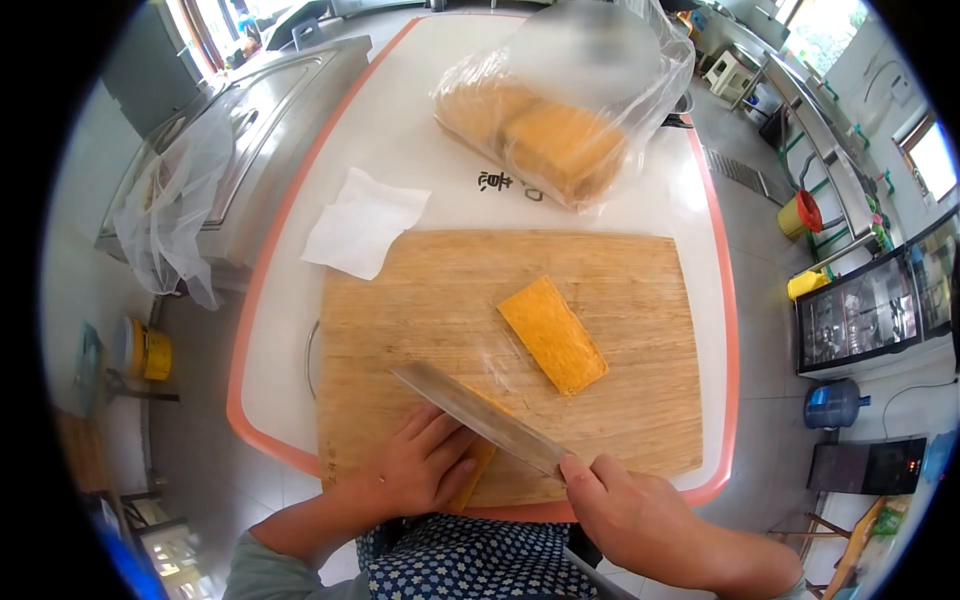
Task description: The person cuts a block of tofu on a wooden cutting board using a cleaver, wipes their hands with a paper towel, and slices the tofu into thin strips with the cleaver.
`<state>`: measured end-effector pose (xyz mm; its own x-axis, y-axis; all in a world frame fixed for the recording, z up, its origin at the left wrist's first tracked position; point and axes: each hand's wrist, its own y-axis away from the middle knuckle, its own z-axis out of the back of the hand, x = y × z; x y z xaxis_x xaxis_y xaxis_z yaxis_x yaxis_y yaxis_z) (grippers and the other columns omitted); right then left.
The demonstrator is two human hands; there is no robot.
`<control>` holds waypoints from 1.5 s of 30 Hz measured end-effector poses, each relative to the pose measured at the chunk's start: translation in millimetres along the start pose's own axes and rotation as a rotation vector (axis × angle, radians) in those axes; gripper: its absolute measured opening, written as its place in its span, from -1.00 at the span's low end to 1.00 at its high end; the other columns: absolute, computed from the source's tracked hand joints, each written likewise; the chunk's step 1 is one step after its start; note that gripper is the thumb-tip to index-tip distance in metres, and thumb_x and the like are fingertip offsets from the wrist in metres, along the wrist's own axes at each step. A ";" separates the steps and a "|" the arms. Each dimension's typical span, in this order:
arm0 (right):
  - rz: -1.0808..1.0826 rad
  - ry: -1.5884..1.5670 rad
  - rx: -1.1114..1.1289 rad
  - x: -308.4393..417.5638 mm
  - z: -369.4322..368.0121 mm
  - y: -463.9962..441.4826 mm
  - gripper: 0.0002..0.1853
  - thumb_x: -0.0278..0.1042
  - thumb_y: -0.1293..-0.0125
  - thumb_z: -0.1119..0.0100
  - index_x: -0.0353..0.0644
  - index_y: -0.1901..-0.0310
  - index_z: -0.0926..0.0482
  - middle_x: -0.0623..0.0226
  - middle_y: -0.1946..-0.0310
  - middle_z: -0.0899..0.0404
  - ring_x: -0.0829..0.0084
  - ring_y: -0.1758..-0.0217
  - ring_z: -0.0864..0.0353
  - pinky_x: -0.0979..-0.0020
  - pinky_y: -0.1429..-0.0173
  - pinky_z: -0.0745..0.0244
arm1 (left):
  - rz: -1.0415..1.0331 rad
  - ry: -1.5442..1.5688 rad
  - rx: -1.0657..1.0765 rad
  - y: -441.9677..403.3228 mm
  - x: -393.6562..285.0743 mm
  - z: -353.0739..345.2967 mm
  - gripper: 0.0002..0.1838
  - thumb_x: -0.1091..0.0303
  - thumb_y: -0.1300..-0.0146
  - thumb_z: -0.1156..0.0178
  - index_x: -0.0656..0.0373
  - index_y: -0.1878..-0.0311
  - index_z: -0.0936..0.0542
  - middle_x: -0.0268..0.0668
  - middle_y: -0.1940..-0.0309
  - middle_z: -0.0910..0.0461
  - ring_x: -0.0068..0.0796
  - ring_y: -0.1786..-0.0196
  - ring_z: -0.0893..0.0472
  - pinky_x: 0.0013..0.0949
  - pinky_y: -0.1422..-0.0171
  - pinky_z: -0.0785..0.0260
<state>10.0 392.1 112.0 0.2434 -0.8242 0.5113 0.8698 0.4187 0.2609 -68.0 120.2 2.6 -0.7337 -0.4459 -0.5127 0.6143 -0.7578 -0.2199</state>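
My right hand (635, 515) is closed around the handle of a kitchen knife (485, 418). Its broad blade slants up to the left, over a golden-orange slab that it partly hides. My left hand (425, 462) has its fingers bent and close together on that slab (476, 477), holding it against the wooden cutting board (620, 430) near the front edge. Whether the blade touches the slab I cannot tell. Farther up the board lies another golden-orange rectangular slab (553, 335), flat, tilted and apart from both hands.
Beyond the board, a clear plastic bag (610, 185) holds more golden-orange blocks (560, 145). A white paper sheet (365, 222) overlaps the board's far left corner. The white table (280, 370) has a pink edge. At left, a plastic bag (180, 200) hangs over a steel counter (290, 110).
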 end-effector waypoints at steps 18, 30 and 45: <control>-0.044 0.024 0.003 -8.4 8.1 -5.0 -0.76 -0.26 -0.46 -0.25 -0.24 0.07 -0.48 0.13 0.36 -0.57 0.04 0.45 -0.66 0.10 0.43 -0.57 | -0.009 -0.005 -0.002 -1.6 0.2 0.8 -0.58 0.37 -0.26 -0.32 0.36 -0.16 -0.67 0.02 -0.20 -0.56 0.15 -0.33 -0.54 0.07 -0.46 -0.40; -0.030 0.001 0.045 -9.6 12.6 -14.5 -0.81 -0.36 -0.45 -0.23 -0.27 0.12 -0.45 0.10 0.37 -0.56 0.01 0.49 -0.63 0.11 0.46 -0.58 | -0.007 -0.004 0.005 0.1 1.1 -2.1 -0.50 0.43 -0.17 -0.30 0.37 -0.21 -0.65 0.06 -0.26 -0.54 0.15 -0.37 -0.52 0.07 -0.45 -0.42; -0.072 -0.071 0.136 -14.9 1.6 -42.0 -0.70 -0.35 -0.48 -0.06 -0.24 -0.17 -0.42 -0.08 0.25 -0.65 -0.15 0.28 -0.70 -0.06 0.30 -0.59 | 0.007 -0.031 -0.024 -0.4 -3.4 -2.4 -0.50 0.48 -0.10 -0.29 0.36 -0.18 -0.64 0.04 -0.19 -0.57 0.16 -0.30 -0.56 0.04 -0.37 -0.49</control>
<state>-30.8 387.4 94.7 0.1469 -0.8271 0.5426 0.8166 0.4109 0.4053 -65.0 123.1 2.4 -0.7380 -0.4661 -0.4880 0.6258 -0.7432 -0.2365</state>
